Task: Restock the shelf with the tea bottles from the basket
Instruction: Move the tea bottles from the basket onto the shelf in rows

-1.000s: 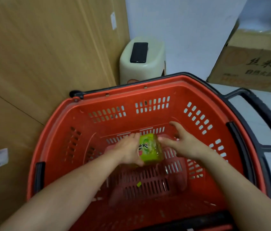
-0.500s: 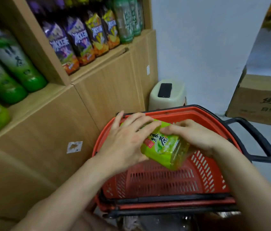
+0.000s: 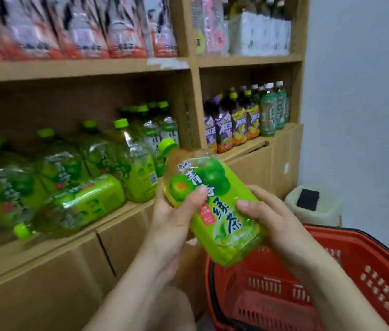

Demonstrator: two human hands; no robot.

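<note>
Both my hands hold one green tea bottle [image 3: 212, 201] with a lime-green cap, tilted with its cap up and to the left. My left hand [image 3: 174, 220] grips its upper label side, thumb across the front. My right hand [image 3: 270, 218] wraps its lower end. The bottle hangs above the left rim of the red basket [image 3: 346, 283], in front of the wooden shelf [image 3: 88, 225]. Several matching green tea bottles [image 3: 136, 168] stand on that shelf, and one bottle [image 3: 76, 206] lies on its side at the front.
To the right, a shelf compartment holds purple, yellow and green drink bottles [image 3: 243, 118]. Packaged goods [image 3: 74, 32] fill the upper shelf. A cream stool [image 3: 313, 206] with a black phone on it stands by the wall behind the basket. Cardboard panels form the base below the shelf.
The bottle went from the basket floor up to shelf height, held by both hands. My view swung up from the basket to the shelves.
</note>
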